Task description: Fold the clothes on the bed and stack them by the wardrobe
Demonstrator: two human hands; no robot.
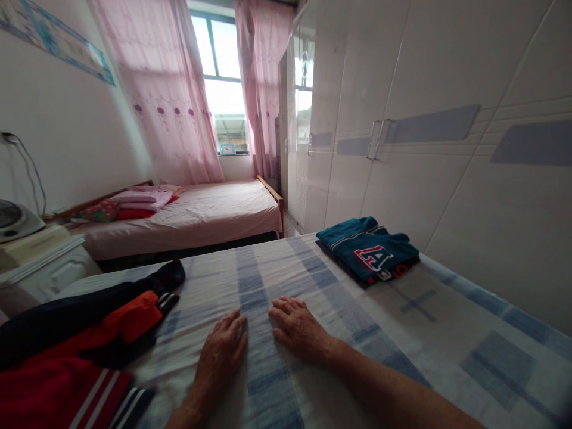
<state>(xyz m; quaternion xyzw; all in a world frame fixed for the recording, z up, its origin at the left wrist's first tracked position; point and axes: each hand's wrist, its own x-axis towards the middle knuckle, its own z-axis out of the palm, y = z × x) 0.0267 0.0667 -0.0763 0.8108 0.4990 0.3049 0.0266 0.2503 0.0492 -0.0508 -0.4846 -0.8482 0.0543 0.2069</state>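
My left hand (222,345) lies palm down on the blue-and-white sheet (214,280), fingers stretched forward and holding nothing. Beside it, my right hand (297,325) rests flat on the same sheet with its fingers slightly apart. To the right, a folded teal garment (366,244) with a red and white letter A sits on top of darker folded clothing. Left of my hands lies a loose heap of clothes: a red garment (53,390) with white stripes, an orange and black one (140,316), and a dark one (89,304).
A second bed (214,205) with pink bedding stands by the window, folded cloths (143,196) on it. White wardrobes (429,196) line the right side. At the left, a white cabinet (49,268) carries a fan (15,220). Pink curtains (156,77) hang at the window.
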